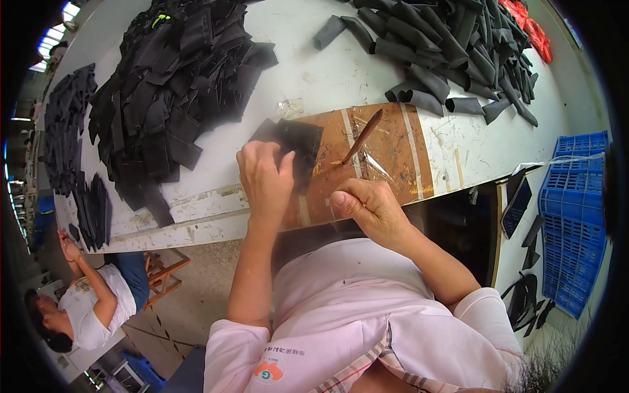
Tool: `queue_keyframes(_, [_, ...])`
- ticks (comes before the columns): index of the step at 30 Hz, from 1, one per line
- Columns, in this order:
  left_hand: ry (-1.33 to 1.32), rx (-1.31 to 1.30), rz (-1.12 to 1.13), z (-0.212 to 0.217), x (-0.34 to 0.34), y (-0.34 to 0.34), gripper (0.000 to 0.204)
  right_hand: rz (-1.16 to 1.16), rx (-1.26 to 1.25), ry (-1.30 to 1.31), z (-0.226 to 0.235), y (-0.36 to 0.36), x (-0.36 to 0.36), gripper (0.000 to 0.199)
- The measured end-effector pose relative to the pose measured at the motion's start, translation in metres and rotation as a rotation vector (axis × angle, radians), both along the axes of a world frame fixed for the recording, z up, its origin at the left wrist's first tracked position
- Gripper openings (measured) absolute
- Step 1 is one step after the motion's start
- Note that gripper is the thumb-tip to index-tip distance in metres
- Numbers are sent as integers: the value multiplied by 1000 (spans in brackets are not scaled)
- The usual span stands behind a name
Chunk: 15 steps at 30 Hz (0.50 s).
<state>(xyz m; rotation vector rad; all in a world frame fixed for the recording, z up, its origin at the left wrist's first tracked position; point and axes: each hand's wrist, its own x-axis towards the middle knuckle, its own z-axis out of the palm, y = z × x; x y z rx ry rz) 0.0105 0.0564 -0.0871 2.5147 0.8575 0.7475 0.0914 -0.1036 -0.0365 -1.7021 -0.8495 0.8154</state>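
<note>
Left hand (265, 177) flat, fingers curled, pressing black flat piece (293, 145) onto brown board (393, 154) at near edge of worktable (314, 78). Piece looks thin, soft, light; likely pins best by its edge. Right hand (367, 204) closed round brush (362, 136), bristles on board. Far right, blue crate (573, 216); contents hidden.

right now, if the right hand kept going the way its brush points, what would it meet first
Probably the pile of grey folded fabric tubes beyond the brown glue-stained board; the right hand aims its brown-handled brush up-right, though depth is unclear.
</note>
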Motion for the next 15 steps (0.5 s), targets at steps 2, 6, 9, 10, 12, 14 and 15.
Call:
queue_keyframes(2, [-5,-1,-10,-4,0,0,12,11,-6,-4,1,0,-2,26])
queue_keyframes(6, [20,8,-23,-5,3,4,10,28,-30,-26,1,0,-4,25])
queue_keyframes(9, [10,30,16,1,1,-4,11,23,-15,-67,2,-1,-4,24])
queue_keyframes(10, [-24,46,44,4,0,-9,12,19,-6,-79,2,-1,-4,24])
queue_keyframes(12, [47,71,26,9,-5,-15,13,7,-12,-57,1,-1,-4,23])
queue_keyframes(14, [128,43,21,2,-6,-18,12,-2,-16,-35,1,-2,-5,23])
queue_keyframes(15, [129,43,23,-1,-7,-17,12,14,-28,-54,0,-1,-5,23])
